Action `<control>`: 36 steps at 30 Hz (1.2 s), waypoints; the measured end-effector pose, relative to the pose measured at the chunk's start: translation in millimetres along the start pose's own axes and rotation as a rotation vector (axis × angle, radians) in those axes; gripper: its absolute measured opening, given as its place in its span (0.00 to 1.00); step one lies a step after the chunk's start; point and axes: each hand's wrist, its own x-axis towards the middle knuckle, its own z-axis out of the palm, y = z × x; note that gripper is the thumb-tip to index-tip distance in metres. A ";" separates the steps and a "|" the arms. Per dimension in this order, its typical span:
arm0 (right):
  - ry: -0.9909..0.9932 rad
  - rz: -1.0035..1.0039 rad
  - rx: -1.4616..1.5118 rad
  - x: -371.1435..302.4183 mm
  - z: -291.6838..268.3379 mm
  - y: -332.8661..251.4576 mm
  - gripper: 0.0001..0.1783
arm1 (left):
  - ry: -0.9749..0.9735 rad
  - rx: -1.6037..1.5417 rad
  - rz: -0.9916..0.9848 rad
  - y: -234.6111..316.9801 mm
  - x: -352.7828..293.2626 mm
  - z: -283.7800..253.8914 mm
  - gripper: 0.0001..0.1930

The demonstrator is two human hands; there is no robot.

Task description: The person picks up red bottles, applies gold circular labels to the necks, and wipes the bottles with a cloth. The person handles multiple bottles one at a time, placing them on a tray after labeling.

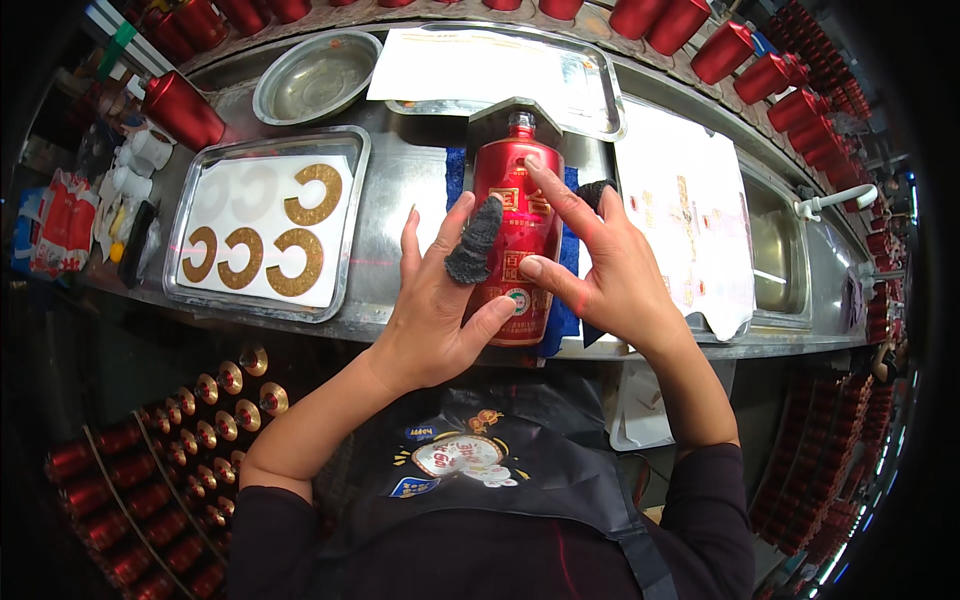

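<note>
A red bottle (528,235) with gold decals and a dark neck lies on its back in front of me, its neck pointing away. A dark angular holder (487,124) sits around its neck end, and blue cloth (569,270) shows along both sides. My left hand (420,325) is at the bottle's left side, fingers spread, thumb on its lower part; a dark knitted finger cover (475,242) is on one finger. My right hand (625,275) rests its index fingertip near the bottle's shoulder and its thumb on a lower gold decal. Another dark finger cover (594,192) is on that hand.
To the left, a metal tray (356,215) holds a white sheet with several gold C-shaped pieces (281,262). Behind are a metal bowl (318,75) and a paper-covered tray (612,85). At right lie a decal sheet (725,200) and a sink (785,262). Red bottles (185,110) surround the bench.
</note>
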 end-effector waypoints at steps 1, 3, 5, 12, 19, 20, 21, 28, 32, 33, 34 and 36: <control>0.013 -0.003 0.001 0.3 0.7 0.2 0.44 | 0.006 -0.022 -0.003 -0.6 0.6 0.4 0.36; 0.023 0.003 -0.005 2.0 3.5 2.0 0.45 | -0.012 -0.005 0.010 -2.5 2.5 0.4 0.37; 0.033 0.007 -0.024 3.3 5.9 4.4 0.45 | -0.022 0.001 0.023 -5.0 4.9 -0.5 0.37; 0.034 0.038 0.005 -19.8 8.6 2.3 0.45 | -0.055 -0.110 -0.011 -12.7 -5.3 -8.7 0.37; -0.037 0.028 0.062 -31.4 15.4 1.6 0.45 | -0.072 -0.167 -0.004 -19.7 -11.3 -0.8 0.39; -0.018 0.016 0.084 -29.1 14.3 2.4 0.46 | -0.053 -0.171 -0.001 -20.2 -10.4 -1.2 0.39; -0.034 0.038 0.059 -27.5 13.6 2.6 0.46 | -0.024 -0.180 0.009 -20.5 -9.0 -1.3 0.39; -0.017 0.012 -0.026 -8.4 9.7 1.7 0.45 | -0.109 -0.059 0.024 -19.2 0.6 -2.3 0.38; -0.042 0.029 0.029 -10.3 8.3 1.2 0.44 | -0.069 -0.080 0.045 -17.9 1.8 -3.0 0.37; -0.023 0.021 0.036 -12.0 7.9 1.2 0.44 | -0.055 -0.101 0.047 -17.6 1.9 -3.3 0.37; -0.023 0.033 0.036 -13.7 7.5 1.3 0.44 | -0.044 -0.125 0.047 -17.2 1.9 -3.6 0.37; -0.039 0.049 0.032 -16.2 7.4 1.2 0.44 | -0.076 -0.087 0.056 -16.8 2.5 -4.4 0.37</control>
